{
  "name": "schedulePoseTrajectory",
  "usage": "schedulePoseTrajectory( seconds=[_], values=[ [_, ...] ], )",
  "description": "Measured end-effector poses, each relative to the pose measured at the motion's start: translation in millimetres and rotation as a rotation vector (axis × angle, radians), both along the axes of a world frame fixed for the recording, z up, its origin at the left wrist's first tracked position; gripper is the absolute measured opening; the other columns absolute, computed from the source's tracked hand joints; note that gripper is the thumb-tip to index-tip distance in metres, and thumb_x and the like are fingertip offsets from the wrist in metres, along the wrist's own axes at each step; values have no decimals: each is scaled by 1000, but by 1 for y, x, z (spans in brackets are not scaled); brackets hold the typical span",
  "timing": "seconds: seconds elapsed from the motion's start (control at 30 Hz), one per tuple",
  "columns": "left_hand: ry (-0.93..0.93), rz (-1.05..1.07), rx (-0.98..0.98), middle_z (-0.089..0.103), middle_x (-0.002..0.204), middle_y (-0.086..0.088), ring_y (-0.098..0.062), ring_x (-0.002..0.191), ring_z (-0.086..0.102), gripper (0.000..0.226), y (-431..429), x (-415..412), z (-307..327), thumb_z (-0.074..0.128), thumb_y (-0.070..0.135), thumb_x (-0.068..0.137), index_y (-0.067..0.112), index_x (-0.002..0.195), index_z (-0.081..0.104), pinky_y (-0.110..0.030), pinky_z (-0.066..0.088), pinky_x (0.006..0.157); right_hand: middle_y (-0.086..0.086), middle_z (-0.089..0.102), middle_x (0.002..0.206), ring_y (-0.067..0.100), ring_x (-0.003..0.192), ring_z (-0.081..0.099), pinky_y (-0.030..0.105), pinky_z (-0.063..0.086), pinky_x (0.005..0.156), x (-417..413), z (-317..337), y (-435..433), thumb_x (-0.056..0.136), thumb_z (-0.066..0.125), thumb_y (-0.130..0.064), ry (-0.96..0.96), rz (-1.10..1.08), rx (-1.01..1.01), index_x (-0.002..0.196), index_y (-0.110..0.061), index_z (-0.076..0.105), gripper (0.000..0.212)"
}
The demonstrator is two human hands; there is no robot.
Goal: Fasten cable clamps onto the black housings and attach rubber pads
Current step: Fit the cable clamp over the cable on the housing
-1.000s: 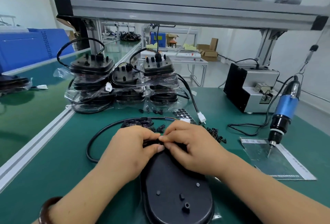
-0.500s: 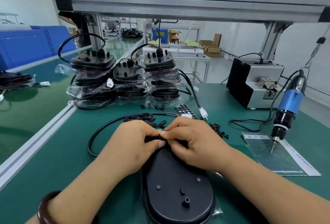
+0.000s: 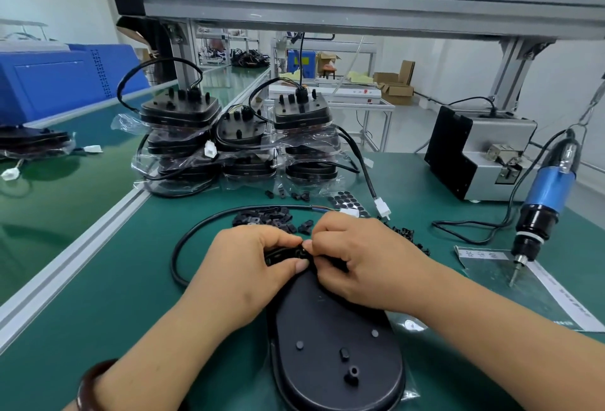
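Green matting covers the tabletop [image 3: 137,279] under an aluminium frame [image 3: 360,1], and a black housing [image 3: 330,338] is laid flat on it just before the person, its far end hidden beneath both hands. The left hand [image 3: 242,266] is curled over that end, and a small black piece, judged to be a cable clamp [image 3: 284,255], is pinched between its thumb and fingers. The right hand [image 3: 370,263] is bent in from the other side, its fingers closed narrowly on the same piece. The housing's cable [image 3: 183,240] is looped away to the left. Just beyond the hands loose clamps [image 3: 262,217] are heaped, a sheet of rubber pads [image 3: 347,201] is laid farther back, and an electric screwdriver [image 3: 546,194] is hung at the right, well apart. Seating of the clamp is judged to be the step in hand. Next, the clamp would need to be held square over the cable while the screwdriver is fetched.
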State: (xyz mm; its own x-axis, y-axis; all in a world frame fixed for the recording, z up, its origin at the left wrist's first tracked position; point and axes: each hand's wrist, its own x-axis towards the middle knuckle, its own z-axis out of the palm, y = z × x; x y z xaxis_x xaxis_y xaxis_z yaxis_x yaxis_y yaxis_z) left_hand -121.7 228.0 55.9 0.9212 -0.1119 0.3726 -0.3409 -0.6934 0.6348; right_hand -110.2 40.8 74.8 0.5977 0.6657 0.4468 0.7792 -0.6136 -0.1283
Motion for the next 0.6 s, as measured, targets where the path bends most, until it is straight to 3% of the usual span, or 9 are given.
schedulePoseTrajectory(
  seconds=[0.1,0.2,0.33,0.4,0.47,0.6],
  values=[
    [110,-96,-43,72,90,19,6,87,64,26,8,3,5,79,19,75,34,95,73,-6,43,79,3,60,85,24,71,59,38,52,62,1,2,0,84,64,-11,-9,19,-6,84,-10,67,4],
    [341,-298,-213,73,96,9,1,90,66,32,14,10,19,68,0,83,28,97,69,-8,48,79,5,60,85,25,71,59,39,52,62,1,1,1,84,63,-12,-10,21,-14,87,-10,69,7],
    [409,-328,-13,73,93,5,-3,88,65,24,9,28,34,62,7,89,30,92,69,-20,51,87,5,63,89,27,72,62,40,53,63,0,-2,-3,85,61,-15,16,18,35,91,-9,72,13],
    [509,-365,-11,72,86,5,0,75,61,25,7,34,40,59,5,91,27,91,71,-15,50,74,5,64,90,28,72,62,40,53,62,0,-2,-3,85,61,-18,23,16,45,93,-10,73,16],
    [608,-347,-64,65,74,6,-1,57,48,25,6,37,44,56,2,91,20,91,73,-14,35,51,5,64,88,28,71,63,40,53,62,0,-2,-3,84,62,-19,22,18,40,93,-11,73,16],
    [735,-301,-124,59,74,-4,-9,56,33,20,4,44,49,54,-2,89,5,98,71,-21,17,48,5,63,85,27,71,62,39,53,61,2,3,-2,85,63,-19,15,35,-14,90,-10,74,16]
  ],
)
